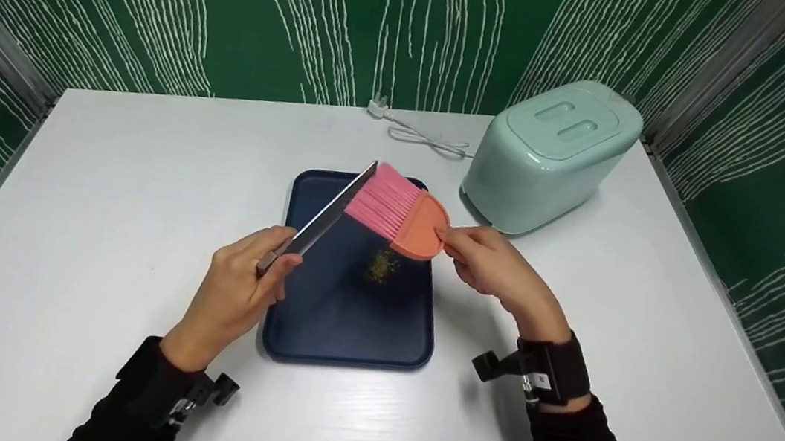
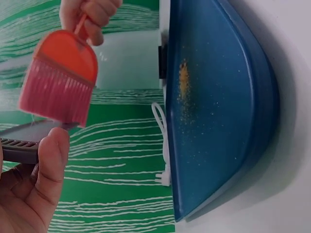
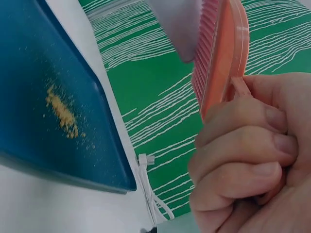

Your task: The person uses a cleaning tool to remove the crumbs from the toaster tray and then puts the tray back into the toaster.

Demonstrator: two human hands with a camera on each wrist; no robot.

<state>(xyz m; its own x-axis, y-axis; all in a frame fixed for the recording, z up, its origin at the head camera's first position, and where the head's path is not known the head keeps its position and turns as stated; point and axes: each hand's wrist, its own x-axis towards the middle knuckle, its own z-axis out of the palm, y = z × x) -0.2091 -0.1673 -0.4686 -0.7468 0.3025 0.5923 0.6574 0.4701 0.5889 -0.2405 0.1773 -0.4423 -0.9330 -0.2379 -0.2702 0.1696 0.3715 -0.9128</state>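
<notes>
My left hand [image 1: 235, 283] grips the grey end of a thin, flat metal crumb tray [image 1: 325, 220], which is tilted on edge. In my right hand [image 1: 495, 267] is the short handle of a small orange brush [image 1: 423, 230]. Its pink bristles [image 2: 53, 92] touch or nearly touch the crumb tray's face, seen also in the right wrist view. Both things are above a dark blue serving tray [image 1: 342, 327] on the table. A small heap of yellow-brown crumbs [image 1: 381, 267] lies on that serving tray, with specks scattered around it.
A mint-green toaster [image 1: 549, 161] stands at the back right of the white table [image 1: 138, 219]. Its bundled white cord and plug [image 1: 379, 106] lie at the back edge. Green walls with white lines [image 1: 274, 26] enclose the back and sides.
</notes>
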